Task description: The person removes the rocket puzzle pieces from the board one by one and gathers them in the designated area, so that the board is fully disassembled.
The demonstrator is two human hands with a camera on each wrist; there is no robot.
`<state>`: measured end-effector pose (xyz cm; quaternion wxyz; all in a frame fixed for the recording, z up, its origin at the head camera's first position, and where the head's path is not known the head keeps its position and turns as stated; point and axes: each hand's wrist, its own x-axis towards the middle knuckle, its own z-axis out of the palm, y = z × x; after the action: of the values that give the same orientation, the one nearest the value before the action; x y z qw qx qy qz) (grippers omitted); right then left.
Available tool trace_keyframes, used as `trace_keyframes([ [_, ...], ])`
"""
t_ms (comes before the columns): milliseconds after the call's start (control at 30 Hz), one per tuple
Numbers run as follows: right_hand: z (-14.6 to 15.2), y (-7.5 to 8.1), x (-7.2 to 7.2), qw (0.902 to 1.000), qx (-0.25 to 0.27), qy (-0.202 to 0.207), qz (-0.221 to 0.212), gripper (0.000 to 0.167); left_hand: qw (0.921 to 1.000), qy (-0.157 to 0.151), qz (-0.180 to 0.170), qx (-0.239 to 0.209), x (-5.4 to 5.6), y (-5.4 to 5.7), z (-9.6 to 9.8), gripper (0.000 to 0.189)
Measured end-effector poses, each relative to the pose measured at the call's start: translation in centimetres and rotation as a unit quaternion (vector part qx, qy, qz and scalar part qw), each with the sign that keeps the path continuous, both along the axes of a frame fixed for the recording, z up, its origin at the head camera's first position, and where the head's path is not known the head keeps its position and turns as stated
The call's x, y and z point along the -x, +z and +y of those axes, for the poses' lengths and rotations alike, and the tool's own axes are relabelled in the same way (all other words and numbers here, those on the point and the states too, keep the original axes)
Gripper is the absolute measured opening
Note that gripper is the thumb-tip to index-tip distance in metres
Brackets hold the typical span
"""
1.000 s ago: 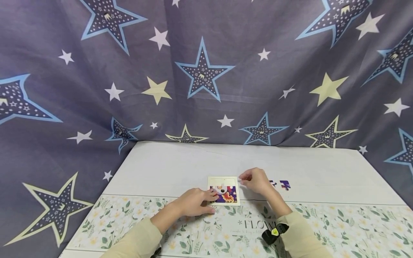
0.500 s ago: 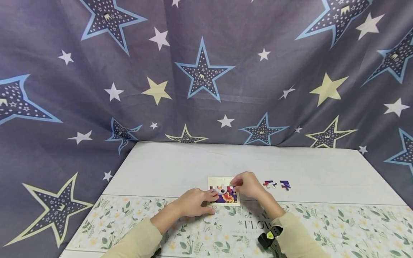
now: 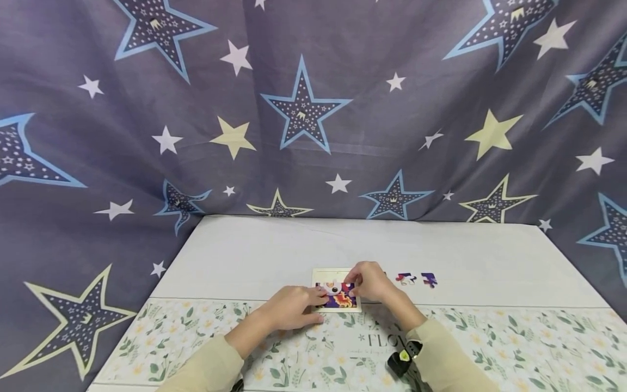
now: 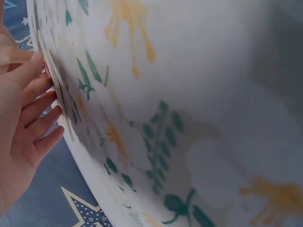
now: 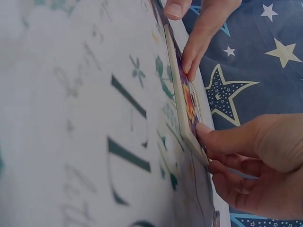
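Observation:
A small square puzzle board (image 3: pixel 338 309) with a pale frame lies on the table, its lower part filled with a purple, red and white picture and its top strip bare. My left hand (image 3: pixel 292 308) rests on the board's left side with fairly straight fingers; the left wrist view shows those fingers (image 4: pixel 40 113) along the board's edge. My right hand (image 3: pixel 370 281) is at the board's right side. In the right wrist view its thumb (image 5: pixel 204 130) touches the picture near a corner, the other fingers bent by the edge. Whether it pinches a piece is hidden.
Right of the right hand lie two loose puzzle pieces, a white and purple piece (image 3: pixel 406 279) and a purple piece (image 3: pixel 429 280). A sliver of another shows beside the hand. The table has a flowered cover (image 3: pixel 196 337); a starry curtain (image 3: pixel 313 163) hangs behind it.
My right hand has moved left from beside the board onto its right part, uncovering more of the loose pieces. The left hand stays on the board. The head view has shifted slightly.

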<state>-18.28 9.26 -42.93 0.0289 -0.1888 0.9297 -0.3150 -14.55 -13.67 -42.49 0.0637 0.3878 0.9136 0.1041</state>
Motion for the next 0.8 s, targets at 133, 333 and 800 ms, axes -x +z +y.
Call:
trace_keyframes([
  [133,0.0,0.0,0.1,1.0,0.004,-0.001,-0.007,0.02,0.9994,-0.013,0.032,0.001,0.2,0.2,0.2,0.04],
  [333,0.1,-0.1,0.2,0.9999,0.01,-0.006,-0.013,0.02,0.999,-0.015,0.041,0.002,0.3,0.7,0.6,0.038],
  [800,0.1,-0.2,0.2,0.9997,0.013,-0.008,-0.018,0.023,0.9988,-0.025,0.041,-0.002,0.0,0.8,1.4,0.041],
])
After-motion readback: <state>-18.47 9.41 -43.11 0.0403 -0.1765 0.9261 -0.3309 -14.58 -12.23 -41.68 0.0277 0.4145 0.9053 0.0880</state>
